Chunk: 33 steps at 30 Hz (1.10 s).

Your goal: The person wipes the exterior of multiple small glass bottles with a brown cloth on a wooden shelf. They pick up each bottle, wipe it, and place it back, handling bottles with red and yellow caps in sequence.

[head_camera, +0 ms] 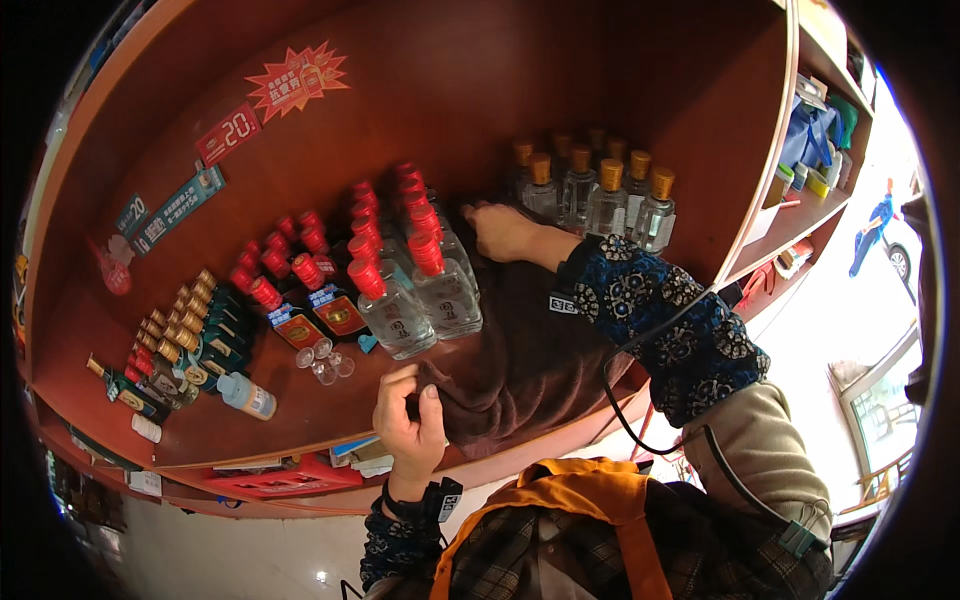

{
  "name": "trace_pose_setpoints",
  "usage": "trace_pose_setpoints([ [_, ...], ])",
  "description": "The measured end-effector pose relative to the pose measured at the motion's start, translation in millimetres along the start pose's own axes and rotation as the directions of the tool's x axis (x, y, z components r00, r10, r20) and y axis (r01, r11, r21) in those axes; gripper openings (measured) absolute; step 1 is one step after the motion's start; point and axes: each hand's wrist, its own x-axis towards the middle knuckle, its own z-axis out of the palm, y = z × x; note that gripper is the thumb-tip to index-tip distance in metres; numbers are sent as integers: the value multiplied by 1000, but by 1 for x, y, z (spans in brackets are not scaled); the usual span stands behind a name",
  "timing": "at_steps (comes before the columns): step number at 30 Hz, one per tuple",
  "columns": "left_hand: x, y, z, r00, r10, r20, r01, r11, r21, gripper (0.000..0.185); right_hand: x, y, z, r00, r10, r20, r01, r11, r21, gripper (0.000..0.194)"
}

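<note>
A dark brown plush cloth [525, 352] lies spread and rumpled on the wooden shelf, its near edge hanging over the front. My left hand [409, 424] pinches the cloth's near left corner between thumb and fingers. Farther back, my right hand [506, 231] grips the cloth's far part, its fingertips partly hidden. Clear glass bottles with red caps [457, 304] stand in rows along the cloth's left side, close to both hands. Right of my right hand stand several clear bottles with gold caps [606, 206].
Small stemmed glasses [324, 367], dark red-capped bottles [300, 315], green gold-capped bottles [225, 337] and a pale blue bottle [246, 397] occupy the left. A side shelf [787, 232] holds assorted goods. A black cable [611, 405] hangs by my right arm.
</note>
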Motion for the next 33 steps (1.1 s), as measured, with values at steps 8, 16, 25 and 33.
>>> trace_pose_setpoints([
  [8, -1, -2, -3, 996, -81, 36, 84, 991, -101, 12, 19, 12, 8, 993, -87, 74, 94, 992, -88, 48],
  [16, 2, 4, -1, 991, -112, 72, 117, 991, -72, 11, 27, 18, 16, 984, -128, 121, 139, 987, -82, 39],
  [25, 3, 3, -3, 972, -212, 102, 216, 976, -30, 10, 24, 6, 11, 983, -85, 164, 111, 981, -160, 41],
  [33, 3, 1, 0, 971, -220, 89, 220, 975, 4, 10, -27, -7, -5, 966, -39, 254, 106, 961, -256, 36],
])
